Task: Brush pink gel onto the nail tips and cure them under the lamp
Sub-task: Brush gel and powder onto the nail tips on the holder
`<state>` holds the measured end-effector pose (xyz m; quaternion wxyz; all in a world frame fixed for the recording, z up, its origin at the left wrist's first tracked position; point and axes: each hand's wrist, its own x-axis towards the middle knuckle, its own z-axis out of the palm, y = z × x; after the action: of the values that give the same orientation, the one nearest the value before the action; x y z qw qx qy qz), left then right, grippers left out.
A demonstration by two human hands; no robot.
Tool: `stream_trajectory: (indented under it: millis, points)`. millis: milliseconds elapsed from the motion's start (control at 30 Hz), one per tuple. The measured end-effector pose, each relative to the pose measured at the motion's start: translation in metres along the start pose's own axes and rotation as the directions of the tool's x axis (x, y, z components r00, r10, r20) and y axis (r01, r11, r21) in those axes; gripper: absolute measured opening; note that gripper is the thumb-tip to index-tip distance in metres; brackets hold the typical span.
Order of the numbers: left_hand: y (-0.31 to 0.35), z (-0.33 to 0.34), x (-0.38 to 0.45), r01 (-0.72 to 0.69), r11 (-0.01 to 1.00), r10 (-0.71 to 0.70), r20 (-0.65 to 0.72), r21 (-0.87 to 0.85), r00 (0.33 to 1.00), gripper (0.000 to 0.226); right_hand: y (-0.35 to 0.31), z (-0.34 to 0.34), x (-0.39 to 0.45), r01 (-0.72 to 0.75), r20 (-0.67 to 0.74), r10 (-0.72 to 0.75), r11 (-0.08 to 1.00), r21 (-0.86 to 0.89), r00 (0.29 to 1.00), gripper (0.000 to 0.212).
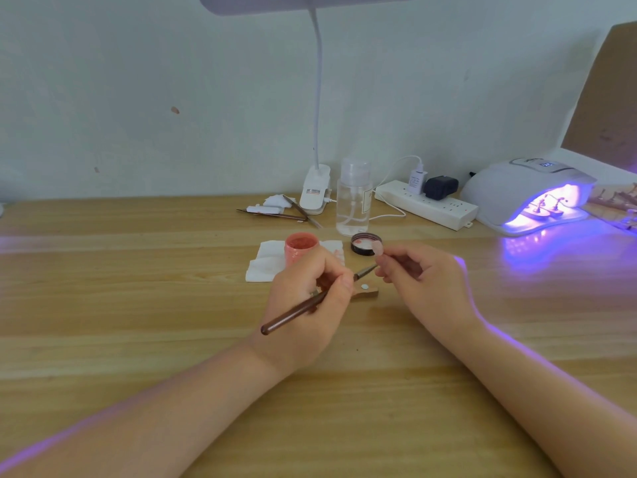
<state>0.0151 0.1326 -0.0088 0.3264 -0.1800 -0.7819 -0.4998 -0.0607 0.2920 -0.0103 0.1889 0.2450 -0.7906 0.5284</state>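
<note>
Holding a nail tip point(378, 249) up above the worktop point(138, 305), the right hand point(424, 284) is pinching it low between thumb and forefinger, painted face clear. The left hand point(306, 298) is gripping the brush point(310, 303) pen-style, fingers curled round the shaft, bristles nearly touching the tip. The tip is looking featherlight, thin, springy plastic, slick once gel is wet; best held by edges or base. The gel pot point(300, 249) is sitting open on a tissue point(262, 267), its lid point(362, 243) beside. The lamp point(527, 193) is glowing at right, with tips on stands inside.
</note>
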Motion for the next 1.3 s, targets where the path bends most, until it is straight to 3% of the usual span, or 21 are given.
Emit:
stream_trajectory:
  millis: [200, 533, 700, 933, 1133, 1300]
  points:
    - [-0.005, 0.002, 0.004, 0.118, 0.986, -0.129, -0.100, -0.115, 0.987, 0.013, -0.001, 0.001, -0.001, 0.008, 0.002, -0.008, 1.000, 0.026, 1.000, 0.013]
    - [0.000, -0.001, 0.004, 0.149, 0.979, -0.150, -0.002, -0.140, 0.989, 0.015, 0.001, 0.001, 0.000, 0.022, 0.006, -0.022, 1.000, -0.021, 1.000, 0.014]
    - [0.006, -0.017, 0.031, 0.289, 0.939, -0.318, -0.147, -0.188, 0.936, 0.016, 0.006, 0.001, 0.001, 0.024, -0.001, -0.024, 1.000, -0.019, 1.000, 0.013]
    - [-0.006, -0.052, 0.077, 0.469, 0.851, -0.401, -0.285, 0.237, 0.871, 0.013, 0.010, 0.003, 0.001, 0.061, 0.016, -0.060, 0.997, -0.044, 0.998, 0.018]
    - [-0.010, -0.060, 0.102, 0.526, 0.688, -0.541, -0.130, 0.500, 0.831, 0.018, 0.013, 0.004, 0.003, 0.054, 0.010, -0.054, 0.997, -0.060, 0.999, 0.014]
    - [-0.013, -0.054, 0.115, 0.503, 0.618, -0.603, -0.046, 0.604, 0.796, 0.023, 0.014, 0.004, 0.003, 0.066, 0.009, -0.066, 0.996, -0.066, 0.998, 0.009]
